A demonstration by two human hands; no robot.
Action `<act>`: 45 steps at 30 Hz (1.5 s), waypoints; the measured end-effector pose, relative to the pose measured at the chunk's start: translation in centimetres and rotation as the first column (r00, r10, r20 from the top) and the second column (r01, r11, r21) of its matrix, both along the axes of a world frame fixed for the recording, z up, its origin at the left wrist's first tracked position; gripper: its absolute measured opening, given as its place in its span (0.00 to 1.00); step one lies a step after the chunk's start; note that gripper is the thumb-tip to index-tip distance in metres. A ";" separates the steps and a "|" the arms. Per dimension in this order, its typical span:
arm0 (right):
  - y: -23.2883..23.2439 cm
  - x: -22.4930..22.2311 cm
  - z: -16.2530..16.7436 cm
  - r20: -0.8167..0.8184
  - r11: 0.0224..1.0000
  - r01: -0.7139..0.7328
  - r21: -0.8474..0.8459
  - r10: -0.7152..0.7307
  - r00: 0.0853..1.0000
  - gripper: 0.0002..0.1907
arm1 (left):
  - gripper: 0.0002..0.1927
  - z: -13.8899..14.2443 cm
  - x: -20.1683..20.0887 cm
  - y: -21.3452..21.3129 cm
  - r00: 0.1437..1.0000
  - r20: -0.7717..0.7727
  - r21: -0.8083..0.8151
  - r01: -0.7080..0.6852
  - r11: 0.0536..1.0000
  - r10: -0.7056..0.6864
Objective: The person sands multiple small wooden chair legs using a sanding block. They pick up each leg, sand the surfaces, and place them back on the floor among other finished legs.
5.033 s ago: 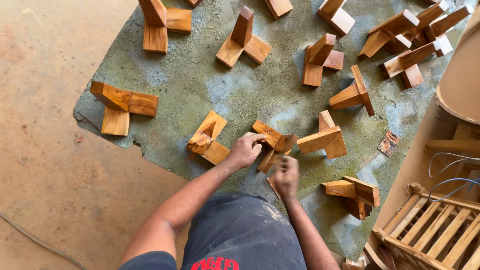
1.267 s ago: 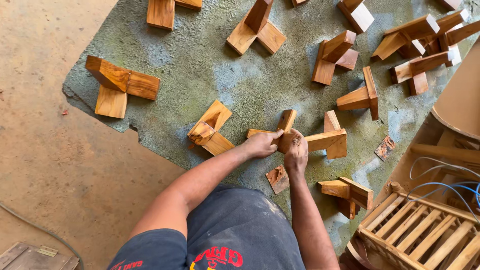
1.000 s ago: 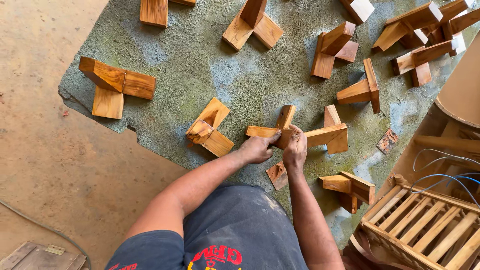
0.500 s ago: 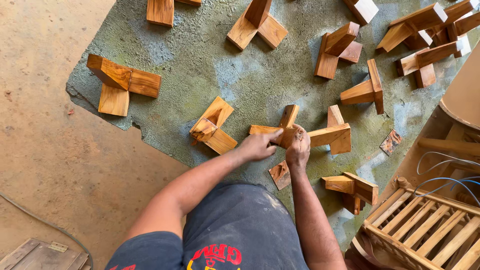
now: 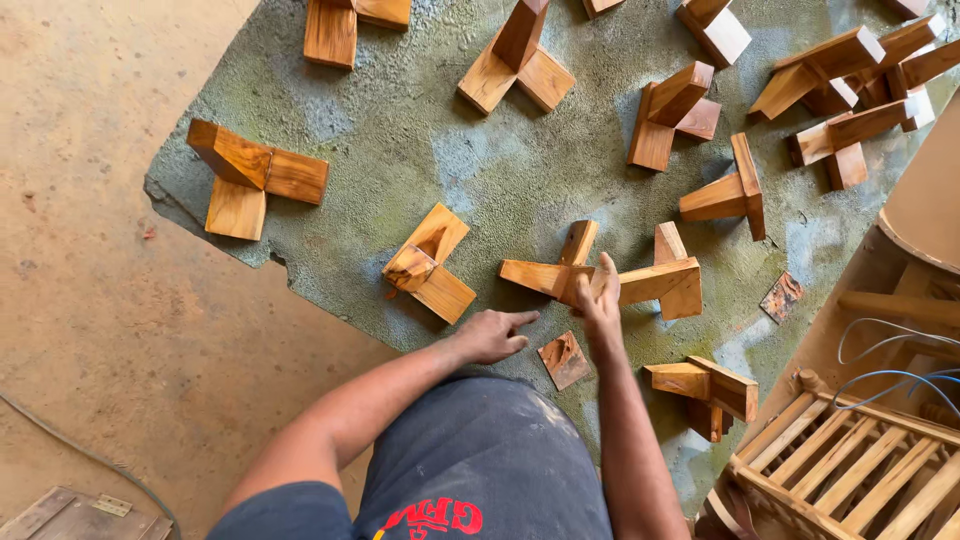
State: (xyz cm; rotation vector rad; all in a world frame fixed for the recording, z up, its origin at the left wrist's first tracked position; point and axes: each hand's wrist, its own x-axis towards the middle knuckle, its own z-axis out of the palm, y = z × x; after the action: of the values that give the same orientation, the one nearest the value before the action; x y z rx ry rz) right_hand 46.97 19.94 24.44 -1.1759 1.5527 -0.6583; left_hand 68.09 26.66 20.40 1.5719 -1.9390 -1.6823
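- Rough green mat (image 5: 420,140) covers the sandy floor, scattered with joined wooden blocks.
- Crossed block piece (image 5: 552,268) lies near the mat's lower edge.
- Right hand (image 5: 598,300) grips that piece, fingers curled.
- Left hand (image 5: 492,334) hovers just beside it, fingers loosely open, holding nothing.
- Small wood scrap (image 5: 564,359) lies between both wrists.

wooden crate (image 5: 850,470) cut off, cable (image 5: 90,460) too

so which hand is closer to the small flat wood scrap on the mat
Left. The left hand lies just left of the small flat wood scrap, fingertips almost at its edge. The right hand is above it, on the three-piece wooden joint.
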 end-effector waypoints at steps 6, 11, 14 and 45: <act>0.9 -1.4 -0.5 -0.296 0.941 -0.322 -0.109 0.279 0.914 0.57 | 0.31 0.8 2.6 0.9 0.970 -0.145 0.046 -0.191 0.980 0.196; -0.1 -0.5 -2.8 0.102 0.958 -0.116 -0.261 0.147 0.984 0.49 | 0.31 3.0 3.0 0.5 0.959 -0.203 0.016 -0.198 0.980 0.197; -0.8 -0.7 -3.0 0.061 0.975 0.016 -0.220 -0.002 0.998 0.42 | 0.31 4.2 2.8 0.8 0.941 -0.260 -0.063 -0.239 0.969 0.215; -2.4 -2.7 -3.2 0.288 0.914 0.405 -0.009 -0.386 0.876 0.42 | 0.36 5.1 -3.2 -1.6 0.958 0.091 -0.229 0.284 0.931 -0.270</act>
State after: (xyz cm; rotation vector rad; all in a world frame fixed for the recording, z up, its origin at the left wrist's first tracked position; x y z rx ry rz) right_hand 44.28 17.58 21.29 -0.7699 1.5442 -1.1094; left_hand 64.93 25.09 25.53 1.3239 -2.3863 -1.4316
